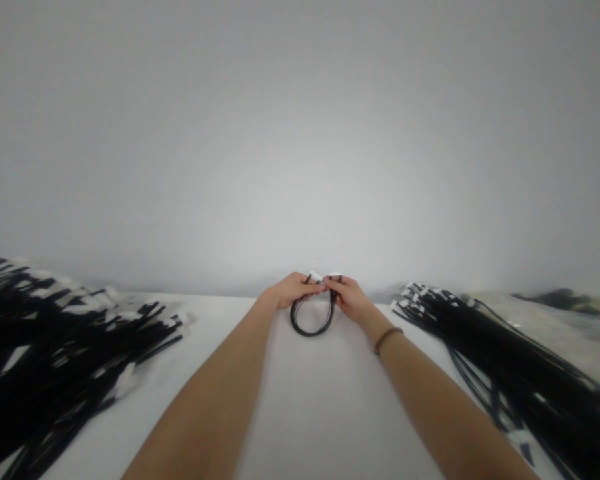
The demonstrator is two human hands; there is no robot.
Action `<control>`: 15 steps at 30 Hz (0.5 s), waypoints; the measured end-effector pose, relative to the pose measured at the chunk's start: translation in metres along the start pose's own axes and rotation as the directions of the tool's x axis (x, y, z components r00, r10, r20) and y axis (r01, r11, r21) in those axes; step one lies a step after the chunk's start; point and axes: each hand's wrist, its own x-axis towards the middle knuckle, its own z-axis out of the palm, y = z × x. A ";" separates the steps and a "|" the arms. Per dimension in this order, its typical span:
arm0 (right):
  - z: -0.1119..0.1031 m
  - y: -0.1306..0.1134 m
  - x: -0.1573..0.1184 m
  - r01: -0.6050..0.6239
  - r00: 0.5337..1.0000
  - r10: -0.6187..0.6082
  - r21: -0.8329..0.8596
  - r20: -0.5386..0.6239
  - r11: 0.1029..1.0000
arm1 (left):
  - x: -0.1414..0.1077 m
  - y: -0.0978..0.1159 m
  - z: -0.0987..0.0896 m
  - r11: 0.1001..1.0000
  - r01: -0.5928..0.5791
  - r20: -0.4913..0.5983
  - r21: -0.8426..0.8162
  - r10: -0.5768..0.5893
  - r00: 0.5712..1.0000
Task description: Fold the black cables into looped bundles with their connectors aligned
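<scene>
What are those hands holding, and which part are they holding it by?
The left hand and right hand hold a loop of black wires at its top, close to the white connectors; the bottom of the loop hangs free.

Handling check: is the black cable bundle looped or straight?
Looped: the black cable bundle forms a ring beneath the left hand and right hand, which pinch its ends together.

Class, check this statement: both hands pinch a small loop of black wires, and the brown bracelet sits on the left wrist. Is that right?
No. The head view shows the brown bracelet on the right wrist, not the left. The left hand and right hand do pinch the small loop of black wires.
</scene>
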 end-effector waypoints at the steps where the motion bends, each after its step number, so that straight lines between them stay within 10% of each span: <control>1: 0.000 0.000 0.000 -0.002 1.000 0.002 0.007 0.004 1.000 | 0.000 -0.001 0.000 1.000 0.000 0.001 -0.001 0.000 1.000; 15: -0.001 0.003 0.001 -0.004 1.000 0.004 0.028 -0.004 1.000 | 0.000 0.000 0.001 1.000 0.009 -0.017 0.009 -0.009 1.000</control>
